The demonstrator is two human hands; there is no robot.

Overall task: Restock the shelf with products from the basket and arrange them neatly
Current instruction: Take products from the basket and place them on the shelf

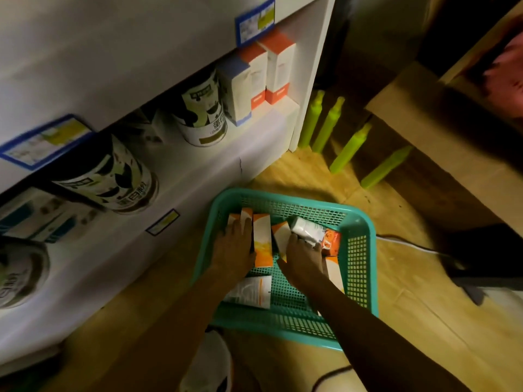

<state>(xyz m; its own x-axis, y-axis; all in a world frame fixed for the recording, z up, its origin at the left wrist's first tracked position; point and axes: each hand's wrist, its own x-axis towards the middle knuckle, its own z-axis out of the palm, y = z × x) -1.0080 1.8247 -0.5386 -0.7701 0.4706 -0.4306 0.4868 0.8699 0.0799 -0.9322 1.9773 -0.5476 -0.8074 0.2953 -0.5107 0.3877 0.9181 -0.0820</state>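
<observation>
A teal plastic basket [359,250] sits on the wooden floor in front of the white shelf [271,120]. It holds several orange-and-white boxes [261,239], a white bottle [307,228] and an orange packet [331,241]. My left hand [233,250] lies over the boxes at the basket's left side, fingers reaching across their tops and thumb against their side. My right hand [304,254] grips a tilted orange-and-white box [280,236] just below the bottle. Another white-and-orange box [250,291] lies flat near the basket's front, partly hidden by my left forearm.
The shelf carries black-green-white cans [202,108], a blue-and-white box [237,94] and tall white-and-orange boxes [280,69] at its right end. Lime green sticks [328,125] lean beside the shelf. A cardboard box [418,114] stands right, a cable [410,244] crosses the floor.
</observation>
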